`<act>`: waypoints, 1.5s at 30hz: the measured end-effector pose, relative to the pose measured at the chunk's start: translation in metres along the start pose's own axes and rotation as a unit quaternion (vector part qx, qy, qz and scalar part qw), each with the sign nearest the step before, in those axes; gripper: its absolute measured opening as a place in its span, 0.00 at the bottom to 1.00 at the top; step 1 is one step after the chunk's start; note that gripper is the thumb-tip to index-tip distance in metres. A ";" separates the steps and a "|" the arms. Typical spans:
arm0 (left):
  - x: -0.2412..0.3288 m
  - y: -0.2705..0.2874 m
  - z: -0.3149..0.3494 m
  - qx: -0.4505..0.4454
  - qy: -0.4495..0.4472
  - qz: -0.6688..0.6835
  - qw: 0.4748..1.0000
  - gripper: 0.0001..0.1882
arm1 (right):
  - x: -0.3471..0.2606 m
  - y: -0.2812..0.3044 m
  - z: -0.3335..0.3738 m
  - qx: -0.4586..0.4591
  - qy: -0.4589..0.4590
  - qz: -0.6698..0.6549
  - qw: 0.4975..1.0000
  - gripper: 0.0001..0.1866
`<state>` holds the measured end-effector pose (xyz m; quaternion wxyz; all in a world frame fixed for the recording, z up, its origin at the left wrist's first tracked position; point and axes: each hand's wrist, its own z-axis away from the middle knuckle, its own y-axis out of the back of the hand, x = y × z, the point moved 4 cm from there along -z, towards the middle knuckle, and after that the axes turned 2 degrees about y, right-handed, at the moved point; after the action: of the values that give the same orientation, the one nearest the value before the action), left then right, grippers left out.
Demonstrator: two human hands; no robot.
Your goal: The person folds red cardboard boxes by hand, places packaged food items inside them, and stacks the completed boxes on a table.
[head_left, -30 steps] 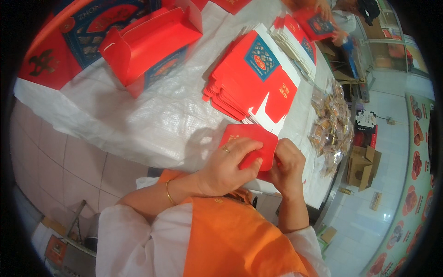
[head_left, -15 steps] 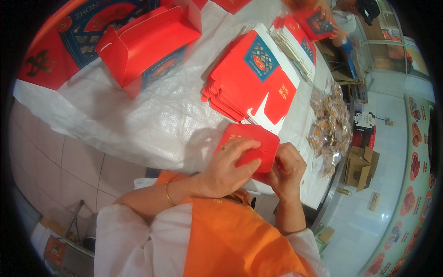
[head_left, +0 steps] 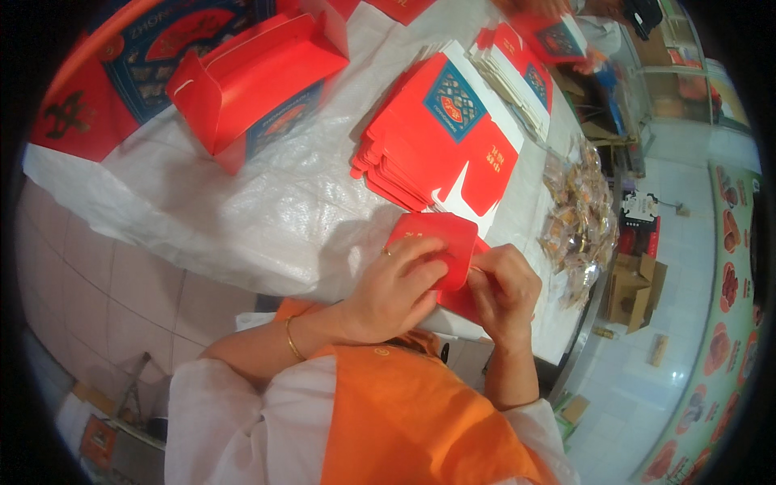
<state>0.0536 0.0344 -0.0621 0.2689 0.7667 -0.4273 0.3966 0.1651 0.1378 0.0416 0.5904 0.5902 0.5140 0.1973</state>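
At the near edge of the table I hold a red cardboard gift box (head_left: 447, 232) with rounded flaps, partly folded. My left hand (head_left: 390, 293) has its fingers and thumb bent round the left flap, gripping it. On the other side my right hand (head_left: 508, 293) is closed in a pinch at the box's right edge; its fingertips are partly hidden. Just beyond lies a stack of flat red box blanks (head_left: 404, 133), each with a blue patterned panel. To the left stands a red box with an open top (head_left: 271, 77).
A white plastic sheet (head_left: 267, 202) covers the table. Small clear-wrapped packets (head_left: 578, 218) are heaped at the right. A second stack of blanks (head_left: 505, 85) lies farther back, near a co-worker's hand (head_left: 594, 63). Beyond the table's right side is an open carton (head_left: 634, 291).
The held box's flap has tilted more upright, opening a gap to the red panel at its right. My right hand shifted slightly right. The co-worker's box moved a little.
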 end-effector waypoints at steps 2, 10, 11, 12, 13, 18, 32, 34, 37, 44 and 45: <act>0.001 0.001 -0.002 0.008 0.013 -0.005 1.000 0.24 | 0.000 -0.003 -0.003 0.001 -0.003 -0.002 1.000 0.10; 0.000 -0.002 -0.009 0.010 0.070 -0.011 0.997 0.21 | 0.002 0.000 -0.005 -0.014 -0.026 -0.018 0.999 0.08; -0.001 -0.001 -0.010 0.014 0.072 -0.014 0.997 0.20 | 0.002 0.000 -0.006 -0.017 -0.037 -0.030 0.999 0.07; -0.003 -0.002 -0.011 0.016 0.074 -0.015 0.997 0.19 | 0.003 0.001 -0.007 -0.020 -0.050 -0.041 0.998 0.07; -0.002 -0.001 -0.013 0.018 0.071 -0.025 0.997 0.18 | 0.004 0.001 -0.008 -0.016 -0.050 -0.051 0.997 0.06; -0.008 0.002 -0.003 0.056 0.195 0.027 0.979 0.12 | 0.007 0.003 -0.009 0.012 -0.047 -0.076 0.996 0.05; 0.000 -0.010 -0.019 0.013 0.109 -0.036 0.993 0.14 | 0.023 0.007 0.004 -0.051 -0.063 -0.066 0.995 0.11; 0.002 -0.013 -0.021 0.020 0.108 -0.018 0.994 0.14 | 0.021 0.009 0.002 -0.052 -0.070 -0.065 0.994 0.11; 0.003 -0.013 -0.025 0.020 0.116 -0.026 0.993 0.14 | 0.020 0.009 -0.002 -0.068 -0.063 -0.045 0.995 0.10; 0.005 -0.013 -0.028 0.011 0.111 -0.040 0.993 0.12 | 0.022 -0.004 -0.004 -0.032 -0.012 -0.006 0.999 0.03; 0.003 -0.013 -0.028 0.010 0.116 -0.035 0.993 0.11 | 0.022 -0.006 -0.003 -0.022 0.002 -0.001 1.000 0.03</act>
<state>0.0557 0.0600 -0.0453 0.3228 0.7322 -0.3624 0.4778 0.1690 0.1566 0.0284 0.6027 0.5758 0.5113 0.2093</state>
